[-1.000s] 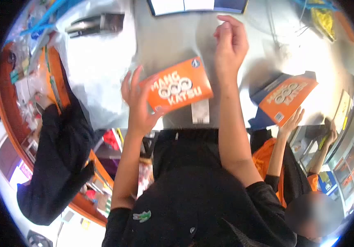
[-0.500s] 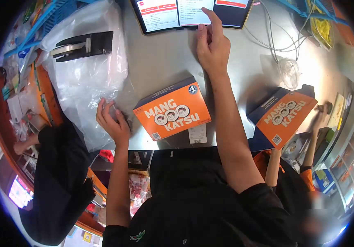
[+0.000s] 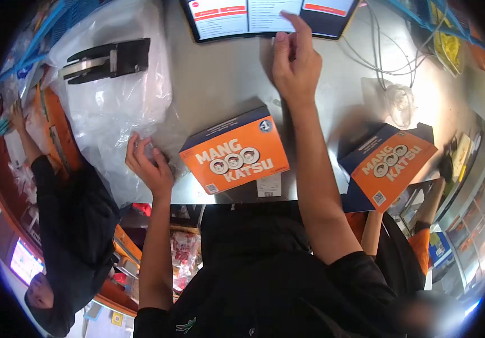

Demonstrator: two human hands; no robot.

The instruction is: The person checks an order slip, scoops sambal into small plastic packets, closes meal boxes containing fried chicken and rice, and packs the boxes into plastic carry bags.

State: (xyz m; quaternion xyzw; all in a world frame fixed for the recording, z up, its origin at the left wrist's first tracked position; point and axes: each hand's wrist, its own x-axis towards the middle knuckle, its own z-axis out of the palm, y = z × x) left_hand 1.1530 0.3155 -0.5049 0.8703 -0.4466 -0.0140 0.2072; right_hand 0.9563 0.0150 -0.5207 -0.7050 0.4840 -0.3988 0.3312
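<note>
An orange and dark-blue box (image 3: 235,153) with printed lettering sits on the metal table, over part of a paper slip (image 3: 269,185). Left of the box, my left hand (image 3: 149,169) rests at the edge of clear plastic bags, its fingers apart and holding nothing. My right hand (image 3: 297,62) reaches to a tablet (image 3: 270,19) at the top, index finger stretched over the lit screen, holding nothing. The other box (image 3: 389,166), of the same print, stands to the right of my right forearm.
A black tape dispenser (image 3: 109,61) lies on the plastic bags (image 3: 113,107) at the left. Cables (image 3: 377,62) and a clear plastic bundle (image 3: 401,104) are at the upper right. One person (image 3: 70,225) is at the left, another (image 3: 392,242) at the lower right.
My left hand has let go of the box and moved left onto the plastic. My right hand has risen to the tablet. The person at the left now reaches further up.
</note>
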